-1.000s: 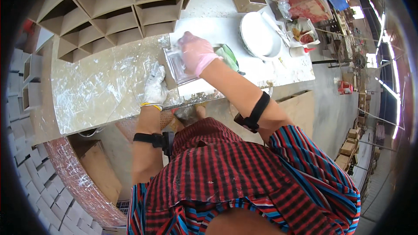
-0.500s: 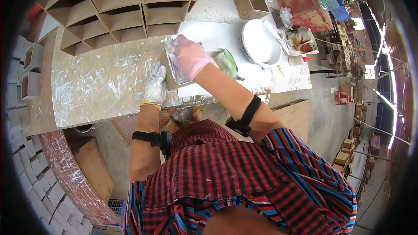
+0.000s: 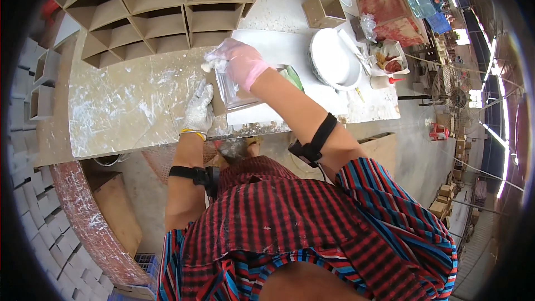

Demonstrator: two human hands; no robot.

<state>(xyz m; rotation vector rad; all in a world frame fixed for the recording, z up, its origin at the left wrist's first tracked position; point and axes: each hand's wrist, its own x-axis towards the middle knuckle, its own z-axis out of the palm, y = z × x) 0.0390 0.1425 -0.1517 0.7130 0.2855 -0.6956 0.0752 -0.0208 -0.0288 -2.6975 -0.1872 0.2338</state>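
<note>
Pressing down on the white-smeared workbench [image 3: 128,111], the gloved left hand [image 3: 199,110] is bracing a square frame [image 3: 237,92] while the pink-gloved right hand [image 3: 237,62] is gripping, seemingly, a small brush over it.

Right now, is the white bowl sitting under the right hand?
No, the white bowl sits farther right on the table, while the right hand rests over a flat grey panel.

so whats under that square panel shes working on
The panel rests on the paint-spattered bench. A green object shows at its right edge. The right hand and forearm cover the rest.
</note>
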